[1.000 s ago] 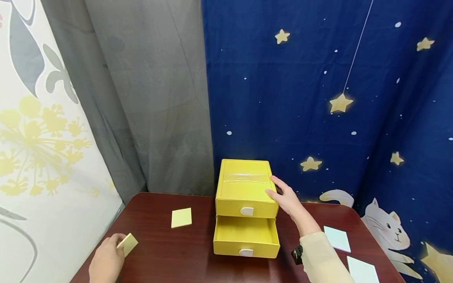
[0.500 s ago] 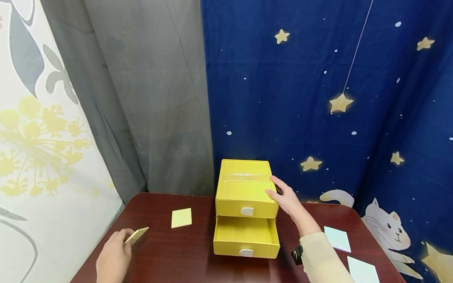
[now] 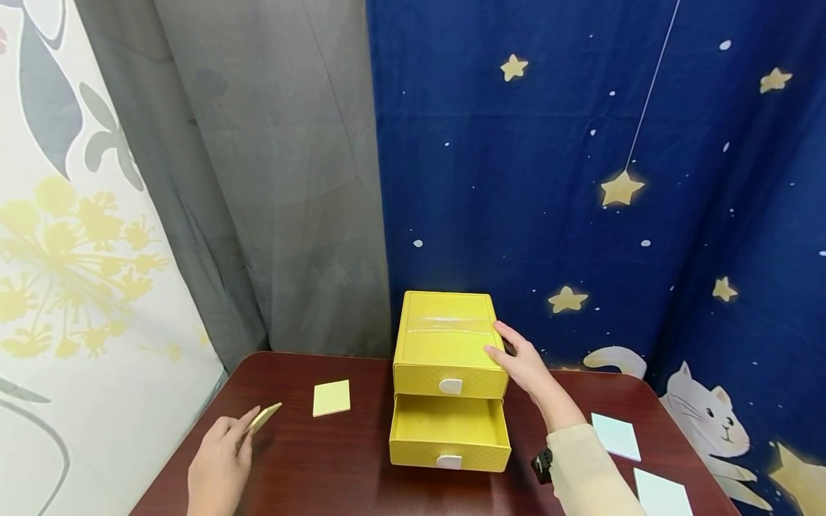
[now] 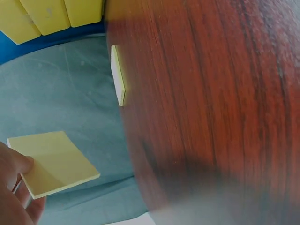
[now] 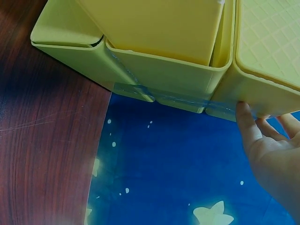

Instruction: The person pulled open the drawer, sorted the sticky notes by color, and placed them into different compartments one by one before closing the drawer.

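My left hand [image 3: 219, 462] pinches a pad of yellow sticky notes [image 4: 56, 164] between thumb and fingers, raised over the left of the table. Ahead and to its right, another yellow sticky-note pad [image 3: 332, 398] lies flat. My right hand [image 3: 525, 369] rests on the right edge of a yellow drawer box [image 3: 445, 344], thumb and fingers spread along the top unit. Three stacked units show in the right wrist view. The middle drawer [image 3: 449, 454], with a white pull tab, is slid out and nothing is visible inside; in the head view it hides the unit below.
Two pale blue sticky-note pads [image 3: 616, 436] lie on the right side of the dark red wooden table [image 3: 310, 473]. Behind the table hang a grey curtain [image 3: 310, 215] and a blue star-patterned curtain [image 3: 484, 215]. Clear tape [image 3: 448, 325] crosses the box top.
My left hand has moved right and slightly forward with the sticky-note pad, turning it from face-on to nearly edge-on. My right hand and the drawer box stay put.
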Available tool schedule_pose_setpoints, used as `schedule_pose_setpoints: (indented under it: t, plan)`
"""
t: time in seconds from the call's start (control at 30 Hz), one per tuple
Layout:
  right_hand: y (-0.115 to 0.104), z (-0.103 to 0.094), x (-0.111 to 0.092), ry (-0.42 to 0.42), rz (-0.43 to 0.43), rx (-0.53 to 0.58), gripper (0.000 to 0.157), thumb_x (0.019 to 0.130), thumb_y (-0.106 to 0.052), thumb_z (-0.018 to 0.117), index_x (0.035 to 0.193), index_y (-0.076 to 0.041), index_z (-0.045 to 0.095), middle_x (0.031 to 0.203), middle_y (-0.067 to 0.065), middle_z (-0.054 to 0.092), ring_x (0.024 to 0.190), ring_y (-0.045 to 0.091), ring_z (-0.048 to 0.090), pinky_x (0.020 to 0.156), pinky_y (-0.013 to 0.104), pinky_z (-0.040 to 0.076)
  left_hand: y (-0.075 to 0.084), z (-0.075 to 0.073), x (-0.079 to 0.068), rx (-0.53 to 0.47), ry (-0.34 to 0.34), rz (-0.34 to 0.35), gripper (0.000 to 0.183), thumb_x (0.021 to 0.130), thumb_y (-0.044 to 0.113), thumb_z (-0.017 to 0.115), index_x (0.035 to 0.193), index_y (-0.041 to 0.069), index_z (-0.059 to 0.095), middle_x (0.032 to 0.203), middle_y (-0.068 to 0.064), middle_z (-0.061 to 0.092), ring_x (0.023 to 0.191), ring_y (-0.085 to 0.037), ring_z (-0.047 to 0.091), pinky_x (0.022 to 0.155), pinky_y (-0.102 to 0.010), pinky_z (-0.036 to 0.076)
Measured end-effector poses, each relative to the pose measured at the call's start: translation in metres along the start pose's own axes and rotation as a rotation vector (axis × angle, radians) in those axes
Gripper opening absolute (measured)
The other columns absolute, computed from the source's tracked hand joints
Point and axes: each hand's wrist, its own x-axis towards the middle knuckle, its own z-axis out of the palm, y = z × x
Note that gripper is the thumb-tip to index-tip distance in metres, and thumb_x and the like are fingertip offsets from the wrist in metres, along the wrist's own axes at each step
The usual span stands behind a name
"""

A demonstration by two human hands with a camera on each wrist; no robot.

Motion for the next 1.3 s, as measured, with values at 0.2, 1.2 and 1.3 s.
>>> schedule_pose_setpoints:
  t: [0.2,1.2,1.3]
  plan:
    - [0.000,0.000,-0.001,-0.002,0.009,-0.011,0.067,0.094,-0.028,0.058,0.151,-0.012,0.025,0.158,0.012,0.016,0.143,0.035,0.021,0.111,0.050,0.027,0.004,0.001,0.002,-0.008,0.068,0.073,0.037,0.062,-0.003,0.079,0.094,0.015,0.075,0.079,0.001,0.057,0.066,-0.019,0.054,0.046,-0.035,0.042]
    - [-0.001,0.001,-0.001,-0.006,0.014,0.013,0.066,0.094,-0.025,0.059,0.150,-0.011,0.026,0.158,0.011,0.017,0.142,0.035,0.022,0.111,0.049,0.028,0.060,0.014,0.011,-0.242,0.190,0.315,0.036,0.100,0.031,0.044,0.096,0.015,0.076,0.081,0.002,0.059,0.075,-0.014,0.053,0.061,-0.025,0.043]
    - [0.000,0.001,0.000,-0.004,0.015,0.012,0.066,0.094,-0.026,0.059,0.150,-0.011,0.027,0.158,0.011,0.017,0.142,0.034,0.023,0.112,0.049,0.028,0.066,0.017,0.010,-0.262,0.192,0.346,0.034,0.100,0.029,0.045,0.096,0.015,0.076,0.081,0.002,0.059,0.076,-0.015,0.054,0.063,-0.025,0.043]
